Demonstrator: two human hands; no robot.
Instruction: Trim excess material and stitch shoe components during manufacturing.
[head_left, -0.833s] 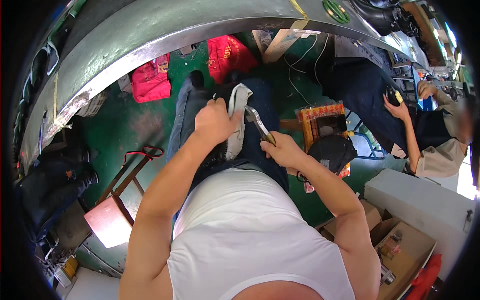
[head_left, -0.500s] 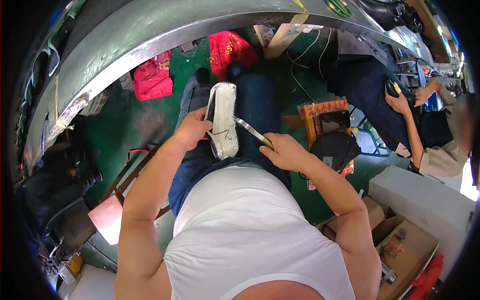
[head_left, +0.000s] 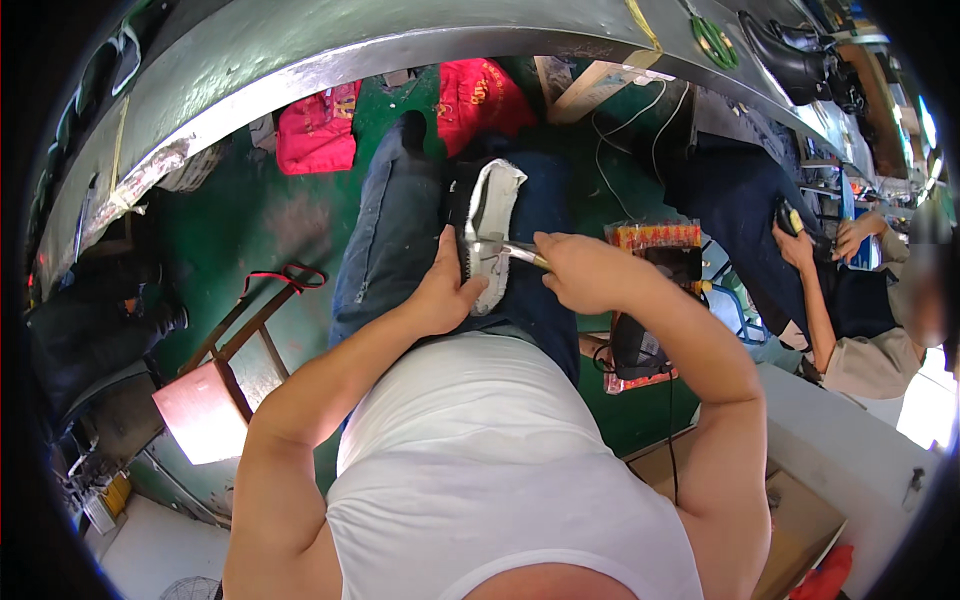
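A dark shoe [head_left: 508, 190] with a whitish underside lies bottom up on my thighs, its long side running away from me. My left hand [head_left: 443, 290] is closed around its near left side, the thumb on the near end. From the right, my right hand [head_left: 590, 272] grips the handle of a hammer [head_left: 522, 254]. The metal head of the hammer rests on or just above the middle of the underside; I cannot tell whether it touches.
A metal-edged workbench [head_left: 330, 80] curves across the far side. Red bags [head_left: 318, 130] lie beneath it. At left stands a wooden stool [head_left: 205, 410]. On the right, a black cap [head_left: 640, 345] sits by a patterned seat; beyond, another person [head_left: 800, 245] handles a dark object.
The shoe has tilted and shifted slightly right. My left hand has slid to its near left side. The hammer head has swung from beside the shoe onto its underside.
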